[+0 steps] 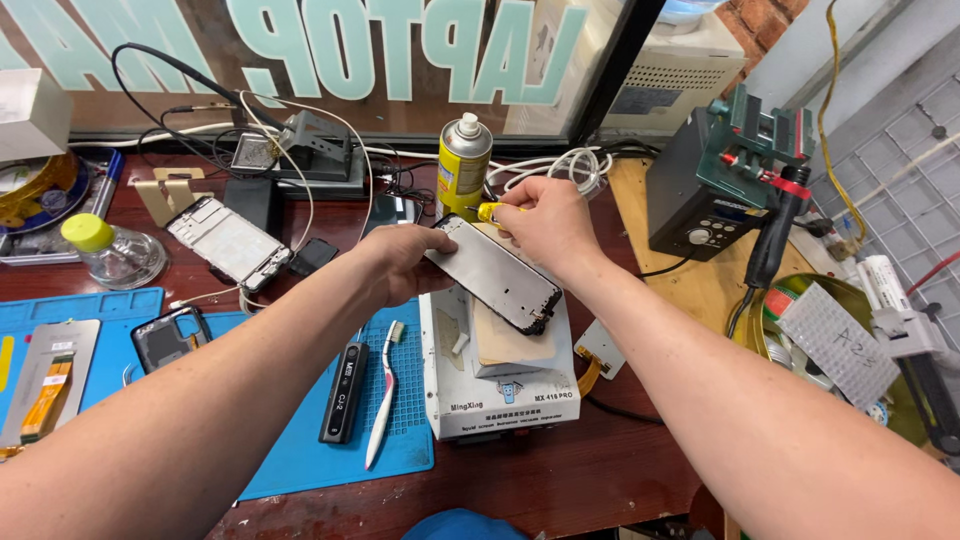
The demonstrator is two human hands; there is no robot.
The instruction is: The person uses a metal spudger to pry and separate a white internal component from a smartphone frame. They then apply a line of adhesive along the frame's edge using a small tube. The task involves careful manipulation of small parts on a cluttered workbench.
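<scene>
Pale-green window lettering (330,40) seen far; yellow-labelled spray can (463,165) centre; detached grey phone screen (497,273) held centrally; white box (30,112) far left.

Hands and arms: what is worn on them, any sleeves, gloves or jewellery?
Both forearms are bare to the frame edge, with no sleeves in view. The left hand and right hand wear no gloves; no rings, watch or wristbands show.

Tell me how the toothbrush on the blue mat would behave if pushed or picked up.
The toothbrush looks thin and slender, so probably very light. Its smooth handle lies flat on the blue mat, so a push would likely slide or spin it rather than tip it. Probably stiff, with some flex at the neck.
</scene>
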